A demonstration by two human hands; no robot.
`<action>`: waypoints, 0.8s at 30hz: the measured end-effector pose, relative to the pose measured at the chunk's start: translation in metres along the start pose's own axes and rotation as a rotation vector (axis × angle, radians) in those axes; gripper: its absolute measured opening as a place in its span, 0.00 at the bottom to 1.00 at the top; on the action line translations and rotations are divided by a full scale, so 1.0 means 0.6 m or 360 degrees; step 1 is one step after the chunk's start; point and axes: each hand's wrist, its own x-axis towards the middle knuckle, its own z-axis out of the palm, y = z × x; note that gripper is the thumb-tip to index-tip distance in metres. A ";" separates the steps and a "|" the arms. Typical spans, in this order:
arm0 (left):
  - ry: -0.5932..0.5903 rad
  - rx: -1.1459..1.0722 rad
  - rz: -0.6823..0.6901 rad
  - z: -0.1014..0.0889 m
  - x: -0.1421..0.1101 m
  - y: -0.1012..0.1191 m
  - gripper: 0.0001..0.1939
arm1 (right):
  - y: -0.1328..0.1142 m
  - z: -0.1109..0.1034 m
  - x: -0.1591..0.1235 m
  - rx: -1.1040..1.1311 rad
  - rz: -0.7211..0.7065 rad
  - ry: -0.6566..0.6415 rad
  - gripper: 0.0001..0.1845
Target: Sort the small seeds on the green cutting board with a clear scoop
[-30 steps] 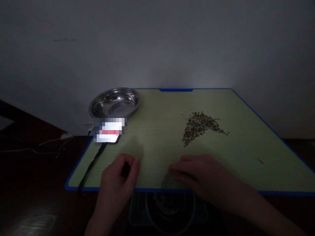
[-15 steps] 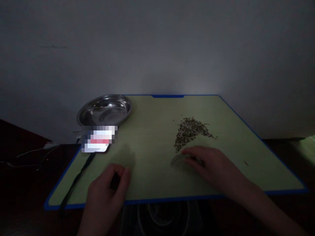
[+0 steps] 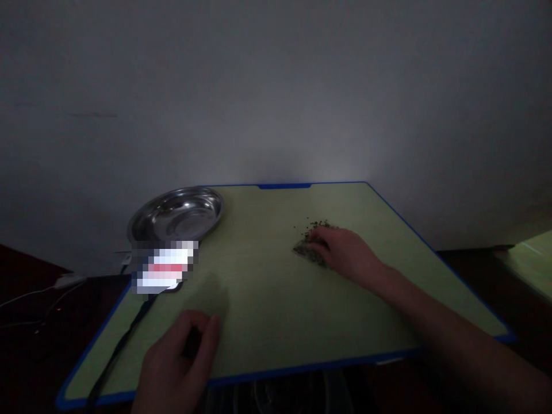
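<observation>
My right hand (image 3: 334, 244) is closed on a clear, see-through piece (image 3: 307, 250) with a curved edge. Its exact kind is hard to make out in the dim light. It lies over a pile of small dark grains (image 3: 321, 223), which my fingers partly hide. Some loose grains show just beyond my fingertips. Near the front left edge of the pale green table, my left hand (image 3: 179, 351) hovers with thumb and fingers curled together in a loop. Nothing shows in it.
A steel basin (image 3: 176, 215) stands at the table's back left. In front of it lies a phone (image 3: 166, 267) with a lit, blurred screen and a dark strap (image 3: 125, 339). The table (image 3: 259, 276) has a blue rim, with a wall (image 3: 276, 115) behind it. White cables (image 3: 64, 282) run at left.
My right hand has moved forward with the clear piece, from in front of the grains onto them. My left hand keeps its curled shape. The whole view has tilted up slightly.
</observation>
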 end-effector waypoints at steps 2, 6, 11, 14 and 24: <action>0.0009 0.0002 0.0003 0.001 0.001 -0.003 0.16 | 0.024 -0.004 0.008 0.0000 0.0035 0.0041 0.11; -0.0027 -0.0007 0.0027 0.002 0.004 -0.006 0.16 | 0.059 -0.020 0.015 0.0032 0.0095 0.0120 0.11; 0.0003 0.0013 0.0006 0.000 0.005 -0.001 0.17 | 0.094 -0.039 0.023 0.0018 0.0208 0.0215 0.11; -0.0007 -0.0003 -0.0011 0.000 0.003 0.001 0.17 | 0.101 -0.032 0.023 -0.0013 0.0228 0.0204 0.11; -0.0052 -0.0001 -0.0030 0.003 0.000 -0.009 0.18 | 0.088 -0.062 0.084 -0.0136 0.0159 0.0150 0.12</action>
